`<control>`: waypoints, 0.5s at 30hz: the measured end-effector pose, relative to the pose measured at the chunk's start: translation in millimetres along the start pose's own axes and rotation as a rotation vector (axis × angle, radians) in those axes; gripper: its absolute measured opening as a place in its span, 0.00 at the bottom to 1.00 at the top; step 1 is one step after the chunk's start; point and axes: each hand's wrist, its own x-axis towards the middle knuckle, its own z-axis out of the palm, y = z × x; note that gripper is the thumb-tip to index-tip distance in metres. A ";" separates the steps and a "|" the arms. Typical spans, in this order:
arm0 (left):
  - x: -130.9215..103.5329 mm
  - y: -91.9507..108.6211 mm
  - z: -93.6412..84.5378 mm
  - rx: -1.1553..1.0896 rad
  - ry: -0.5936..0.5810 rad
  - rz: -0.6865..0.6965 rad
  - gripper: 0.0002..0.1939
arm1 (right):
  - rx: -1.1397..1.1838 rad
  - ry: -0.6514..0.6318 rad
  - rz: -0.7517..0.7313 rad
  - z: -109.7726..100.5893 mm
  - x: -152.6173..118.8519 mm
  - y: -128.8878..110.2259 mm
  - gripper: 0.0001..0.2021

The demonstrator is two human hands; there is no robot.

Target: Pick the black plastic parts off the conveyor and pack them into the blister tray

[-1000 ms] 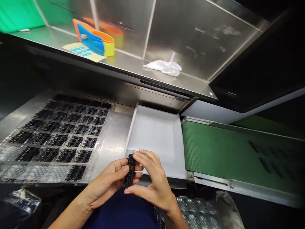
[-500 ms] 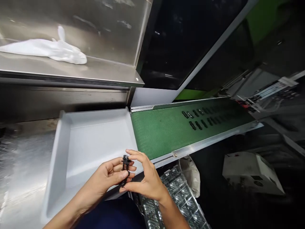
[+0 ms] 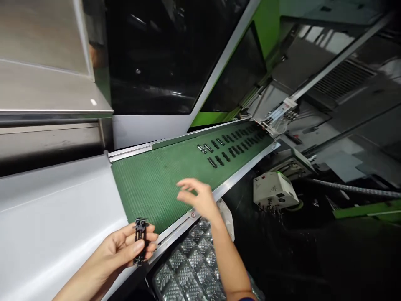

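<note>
Between the thumb and fingers of my left hand [image 3: 122, 251] is a small black plastic part [image 3: 140, 241], held upright over the right side of the pale grey tray [image 3: 62, 200]. My right hand [image 3: 198, 196] hovers above the green conveyor belt [image 3: 150, 188], fingers bent and apart, with nothing in them. Farther along the belt lie two rows of similar black parts [image 3: 212, 162], several in each row. They are apart from my right hand.
A clear plastic tray with many pockets [image 3: 188, 259] sits below the belt's near rail [image 3: 232, 184]. A steel shelf [image 3: 46, 92] stands at left. A white box-shaped machine [image 3: 272, 190] is at right, and a gantry gripper arm [image 3: 280, 115] hangs at the belt's far end.
My right hand has left the black part and moved right over the belt. The left hand keeps its hold. The view has turned to the right.
</note>
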 end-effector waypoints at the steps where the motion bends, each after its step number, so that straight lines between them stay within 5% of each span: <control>1: 7.0 -2.9 -2.7 -0.038 -0.020 -0.019 0.20 | -0.128 0.139 0.158 -15.0 14.9 18.5 0.12; 4: 22.6 -1.4 -0.2 -0.169 -0.040 -0.099 0.22 | -0.302 0.281 0.380 -53.2 56.8 73.3 0.11; 8: 26.3 19.3 21.1 -0.192 0.016 -0.129 0.24 | -0.381 0.187 0.429 -73.9 89.2 109.3 0.09; 11: 27.8 33.8 28.0 -0.139 0.023 -0.068 0.25 | -0.377 0.129 0.316 -74.9 85.1 96.2 0.08; 15: 35.2 38.0 21.1 0.031 0.038 -0.048 0.26 | -0.274 -0.050 -0.039 -59.5 40.6 42.2 0.10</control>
